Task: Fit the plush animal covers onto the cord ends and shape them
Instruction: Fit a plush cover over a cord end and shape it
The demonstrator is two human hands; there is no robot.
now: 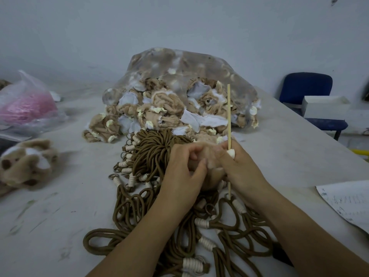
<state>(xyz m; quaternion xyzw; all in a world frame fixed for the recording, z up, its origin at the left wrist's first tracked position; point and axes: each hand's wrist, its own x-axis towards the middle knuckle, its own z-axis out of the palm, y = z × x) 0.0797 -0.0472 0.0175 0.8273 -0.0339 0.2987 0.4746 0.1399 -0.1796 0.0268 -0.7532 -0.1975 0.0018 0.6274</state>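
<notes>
Cover sits pinched between left hand and right hand, over cords.

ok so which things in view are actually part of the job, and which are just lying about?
Job: plush cover, gripped by left hand; wooden stick in right hand; brown cords; clear bag of covers; plush piece at left, same stock, untouched.
Lying about: pink bag; paper sheet; white box; blue chair.
</notes>
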